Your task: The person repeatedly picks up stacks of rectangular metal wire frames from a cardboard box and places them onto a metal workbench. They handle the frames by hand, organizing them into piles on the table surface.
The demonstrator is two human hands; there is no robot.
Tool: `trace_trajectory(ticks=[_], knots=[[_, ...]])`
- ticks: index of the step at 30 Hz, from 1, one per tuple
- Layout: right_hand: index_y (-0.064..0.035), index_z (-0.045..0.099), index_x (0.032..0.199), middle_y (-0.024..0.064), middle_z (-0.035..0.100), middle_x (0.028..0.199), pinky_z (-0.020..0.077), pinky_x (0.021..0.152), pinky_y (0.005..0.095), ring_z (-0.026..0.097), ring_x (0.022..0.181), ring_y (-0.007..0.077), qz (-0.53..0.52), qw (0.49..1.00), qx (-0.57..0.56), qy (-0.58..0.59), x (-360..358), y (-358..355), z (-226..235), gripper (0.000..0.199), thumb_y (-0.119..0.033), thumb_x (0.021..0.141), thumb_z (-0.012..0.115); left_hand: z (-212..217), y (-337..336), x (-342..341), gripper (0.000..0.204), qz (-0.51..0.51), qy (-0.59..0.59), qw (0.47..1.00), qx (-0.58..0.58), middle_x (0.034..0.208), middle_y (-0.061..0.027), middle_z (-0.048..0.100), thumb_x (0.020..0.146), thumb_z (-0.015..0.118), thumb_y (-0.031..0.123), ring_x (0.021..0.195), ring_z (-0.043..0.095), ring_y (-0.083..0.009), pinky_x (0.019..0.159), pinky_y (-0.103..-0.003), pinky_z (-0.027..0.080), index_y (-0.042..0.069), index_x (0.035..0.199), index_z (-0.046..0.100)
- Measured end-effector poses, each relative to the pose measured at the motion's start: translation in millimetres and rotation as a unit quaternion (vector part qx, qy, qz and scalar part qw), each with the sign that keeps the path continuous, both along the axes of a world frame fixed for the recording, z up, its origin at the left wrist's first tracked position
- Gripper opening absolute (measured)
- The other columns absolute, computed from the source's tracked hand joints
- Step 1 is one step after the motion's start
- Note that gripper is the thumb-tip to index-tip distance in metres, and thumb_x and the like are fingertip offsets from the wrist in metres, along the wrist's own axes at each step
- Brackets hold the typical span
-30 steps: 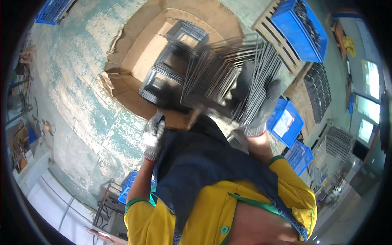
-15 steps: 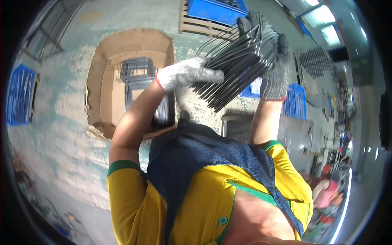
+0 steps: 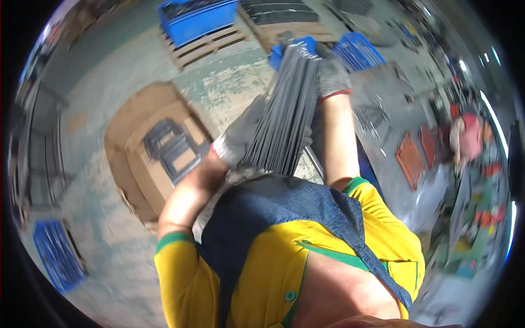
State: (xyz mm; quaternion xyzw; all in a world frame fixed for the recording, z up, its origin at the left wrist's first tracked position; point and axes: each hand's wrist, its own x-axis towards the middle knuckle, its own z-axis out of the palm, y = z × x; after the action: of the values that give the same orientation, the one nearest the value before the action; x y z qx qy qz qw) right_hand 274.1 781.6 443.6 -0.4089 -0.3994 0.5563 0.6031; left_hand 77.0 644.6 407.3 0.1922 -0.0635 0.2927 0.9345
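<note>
Between my two gloved hands I carry a thick bundle of dark metal wire frames (image 3: 284, 117), stacked close together and slanting in front of my apron. My left hand (image 3: 243, 128), in a grey knit glove, is closed round the bundle's near left side. Its fingertips show on the far side of the wires. My right hand (image 3: 332, 74) grips the upper right end, its fingers partly hidden behind the wires. To the left, a large open cardboard box (image 3: 123, 147) has stacks of similar wire frames (image 3: 174, 145) lying in it.
To my right is a grey metal table (image 3: 383, 87) with loose wire pieces (image 3: 372, 117) and reddish-brown racks (image 3: 409, 161). A blue bin (image 3: 199, 22) stands on a wooden pallet (image 3: 210, 46) ahead. Another blue crate (image 3: 59, 254) sits at left. A person in pink (image 3: 469, 136) is far right.
My body has turned right, so the box has shifted left in view and the table shows more. The wire bundle has come closer to my apron and stands steeper; both hands still hold it.
</note>
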Motion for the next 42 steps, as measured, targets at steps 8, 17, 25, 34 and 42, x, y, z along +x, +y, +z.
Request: trace_trajectory(ticks=[8, 17, 25, 34, 42], knots=[[-0.0065, 0.052, 0.082, 0.0083, 0.059, 0.079, 0.0547, 0.072, 0.0381, 0.062, 0.075, 0.0217, 0.175, 0.877, -0.085, 0.439, -32.3, -114.2, 38.9, 0.008, -0.011, 0.089, 0.052, -75.8, 4.4, 13.6, 0.081, 0.086, -0.004, 0.983, -0.159, 0.141, -0.0171, 0.046, 0.093, 0.035, 0.065, 0.13, 0.044, -0.0294, 0.113, -0.04, 0.028, 0.002, 0.144, 0.037], [0.0, 0.061, 0.097, 0.0106, 0.066, 0.083, 0.0551, 0.057, 0.03, 0.065, 0.066, 0.0167, 0.266, 0.939, -0.179, 0.124, 61.5, -152.0, 8.2, 0.019, -0.015, 0.085, 0.061, 10.5, 88.0, 203.6, 0.083, 0.248, 0.288, 0.916, 0.128, 0.147, -0.0167, 0.038, 0.091, 0.034, 0.069, 0.133, 0.039, -0.0316, 0.116, -0.05, 0.021, 0.005, 0.144, 0.035], [0.0007, 0.061, 0.114, 0.0077, 0.068, 0.091, 0.0526, 0.077, 0.0283, 0.063, 0.085, 0.0111, 0.265, 0.932, -0.202, -0.147, 318.2, -143.4, -9.8, 0.04, -0.03, 0.089, 0.067, -14.9, 113.7, 370.5, 0.053, 0.244, 0.512, 0.226, 0.792, 0.131, -0.0166, 0.053, 0.093, 0.048, 0.033, 0.118, 0.051, -0.0286, 0.104, -0.04, 0.037, -0.001, 0.133, 0.046], [-0.0025, 0.056, 0.124, 0.0153, 0.067, 0.104, 0.0492, 0.085, 0.0353, 0.063, 0.094, 0.0203, 0.194, 0.953, -0.063, -0.225, 375.3, -157.4, -6.6, 0.04, -0.014, 0.086, 0.06, -7.4, 135.1, 461.3, 0.053, 0.155, 0.295, 0.924, 0.189, 0.119, -0.0162, 0.057, 0.092, 0.05, 0.037, 0.107, 0.055, -0.0295, 0.094, -0.043, 0.044, 0.0, 0.129, 0.05], [-0.0005, 0.054, 0.128, 0.0151, 0.064, 0.116, 0.0482, 0.088, 0.0351, 0.06, 0.103, 0.0211, 0.104, 0.955, -0.09, -0.263, 383.3, -204.6, -76.0, 0.042, -0.01, 0.088, 0.062, -21.0, 98.8, 515.9, 0.054, -0.072, 0.238, 0.951, 0.183, 0.109, -0.0159, 0.061, 0.09, 0.052, 0.041, 0.098, 0.059, -0.0302, 0.085, -0.045, 0.049, 0.0, 0.125, 0.053]])
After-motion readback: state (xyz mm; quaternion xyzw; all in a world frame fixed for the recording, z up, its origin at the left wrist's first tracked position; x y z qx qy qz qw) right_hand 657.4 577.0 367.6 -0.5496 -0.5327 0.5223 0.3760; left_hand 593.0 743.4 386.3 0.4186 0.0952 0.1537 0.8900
